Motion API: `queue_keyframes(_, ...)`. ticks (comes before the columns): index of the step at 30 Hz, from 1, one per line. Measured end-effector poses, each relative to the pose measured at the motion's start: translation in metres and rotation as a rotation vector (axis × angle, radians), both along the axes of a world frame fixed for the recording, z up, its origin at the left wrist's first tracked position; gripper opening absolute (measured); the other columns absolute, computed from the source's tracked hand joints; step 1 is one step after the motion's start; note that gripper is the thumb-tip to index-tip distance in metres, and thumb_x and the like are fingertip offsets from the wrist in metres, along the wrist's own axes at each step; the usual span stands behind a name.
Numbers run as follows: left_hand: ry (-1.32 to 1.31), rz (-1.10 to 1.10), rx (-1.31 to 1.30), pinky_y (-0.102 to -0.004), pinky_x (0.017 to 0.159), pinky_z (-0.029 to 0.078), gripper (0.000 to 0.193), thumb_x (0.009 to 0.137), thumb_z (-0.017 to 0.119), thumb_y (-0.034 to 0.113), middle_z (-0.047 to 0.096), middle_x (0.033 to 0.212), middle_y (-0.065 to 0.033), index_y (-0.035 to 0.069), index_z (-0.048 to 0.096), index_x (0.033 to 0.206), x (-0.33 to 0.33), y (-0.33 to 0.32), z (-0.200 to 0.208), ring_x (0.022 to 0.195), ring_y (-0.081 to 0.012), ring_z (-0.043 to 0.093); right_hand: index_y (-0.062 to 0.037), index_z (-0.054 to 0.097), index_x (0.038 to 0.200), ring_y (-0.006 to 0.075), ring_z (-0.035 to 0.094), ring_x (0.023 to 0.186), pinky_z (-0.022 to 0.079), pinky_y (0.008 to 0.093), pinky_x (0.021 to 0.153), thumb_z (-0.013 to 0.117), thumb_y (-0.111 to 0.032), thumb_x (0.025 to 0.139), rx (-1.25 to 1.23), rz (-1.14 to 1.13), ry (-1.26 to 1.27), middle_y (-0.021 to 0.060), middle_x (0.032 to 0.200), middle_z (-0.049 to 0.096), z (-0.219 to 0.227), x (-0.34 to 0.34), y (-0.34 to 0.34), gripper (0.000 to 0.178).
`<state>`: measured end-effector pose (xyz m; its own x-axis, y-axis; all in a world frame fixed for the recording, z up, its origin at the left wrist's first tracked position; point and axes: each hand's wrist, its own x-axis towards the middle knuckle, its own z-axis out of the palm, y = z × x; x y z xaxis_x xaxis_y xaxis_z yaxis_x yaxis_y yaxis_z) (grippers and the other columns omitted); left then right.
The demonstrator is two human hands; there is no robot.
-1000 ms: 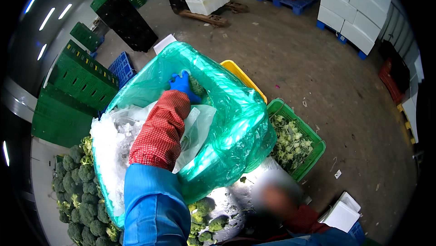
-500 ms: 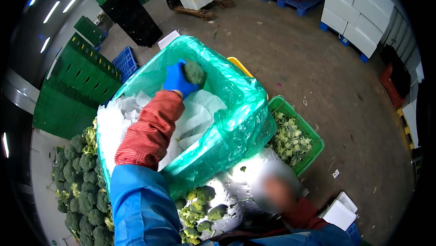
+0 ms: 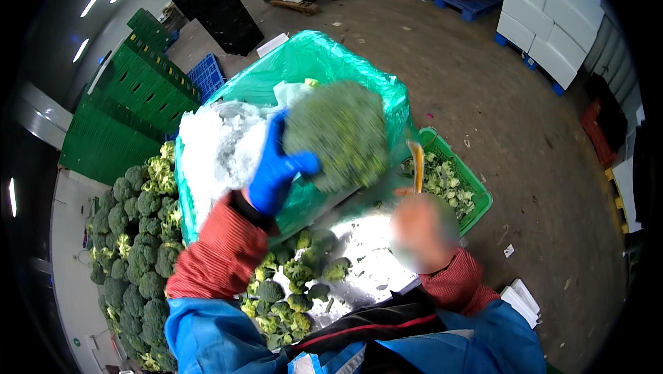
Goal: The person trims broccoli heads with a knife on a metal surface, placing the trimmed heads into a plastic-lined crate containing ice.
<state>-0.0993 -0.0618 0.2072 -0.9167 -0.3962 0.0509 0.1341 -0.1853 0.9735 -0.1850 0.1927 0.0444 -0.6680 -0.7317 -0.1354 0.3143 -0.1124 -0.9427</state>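
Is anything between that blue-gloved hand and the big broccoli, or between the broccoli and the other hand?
Nothing visible separates the left hand from the broccoli head it grips. Toward the blurred right hand, a narrow yellowish tool stands roughly upright in between.

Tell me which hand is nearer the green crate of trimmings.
Right. The right hand, blurred, is just left of the green crate; the left hand is well farther left, holding a large broccoli head.

One wide fisheye view looks down from the person's head, close above the bench (image 3: 369, 239), facing the floor (image 3: 442, 70) beyond.
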Motion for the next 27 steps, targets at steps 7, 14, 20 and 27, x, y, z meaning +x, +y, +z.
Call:
queue_keyframes(7, -0.047, -0.109, -0.077, -0.0408, 0.108, 0.029, 0.103, 0.060, 0.087, 0.018, 0.023, 0.148, -0.0134, 0.009, 0.023, 0.140, 0.060, 0.062, -0.118, 0.135, -0.0260, 0.025, -0.0001, 0.047, 0.122, 0.0229, 0.056, 0.087, 0.048, 0.0350, 0.074, 0.054, -0.013, 0.089, -0.182, 0.058, 0.627, 0.0094, 0.105, 0.057, 0.037, 0.025, -0.015, 0.037)
queue_keyframes(14, -0.354, -0.073, 0.243, -0.0382, 0.090, 0.049, 0.089, 0.077, 0.073, 0.034, 0.041, 0.138, -0.0127, 0.008, 0.020, 0.144, 0.093, 0.072, -0.199, 0.126, -0.0268, 0.041, -0.0051, 0.050, 0.124, 0.0154, 0.061, 0.082, 0.049, 0.0301, 0.073, 0.066, -0.015, 0.082, 0.101, 0.135, 0.078, 0.0119, 0.099, 0.062, -0.041, 0.038, -0.016, 0.045)
queue_keyframes(20, -0.602, 0.307, 0.103, -0.0300, 0.089, 0.047, 0.086, 0.070, 0.081, 0.017, 0.052, 0.121, -0.0134, 0.002, 0.028, 0.136, 0.095, 0.090, -0.251, 0.106, -0.0193, 0.053, -0.0050, 0.050, 0.118, 0.0335, 0.062, 0.083, 0.048, 0.0413, 0.070, 0.062, -0.025, 0.085, 0.321, 0.147, 0.720, 0.0196, 0.088, 0.063, -0.049, 0.044, -0.020, 0.041)
queue_keyframes(27, -0.736, 0.453, 0.233, -0.0309, 0.083, 0.049, 0.065, 0.078, 0.074, 0.026, 0.056, 0.114, -0.0120, -0.001, 0.042, 0.127, 0.072, 0.095, -0.224, 0.097, -0.0196, 0.057, -0.0067, 0.046, 0.100, 0.0360, 0.060, 0.062, 0.050, 0.0425, 0.054, 0.051, -0.016, 0.088, 0.578, 0.241, 1.125, 0.0149, 0.079, 0.059, -0.026, 0.035, 0.030, 0.015)
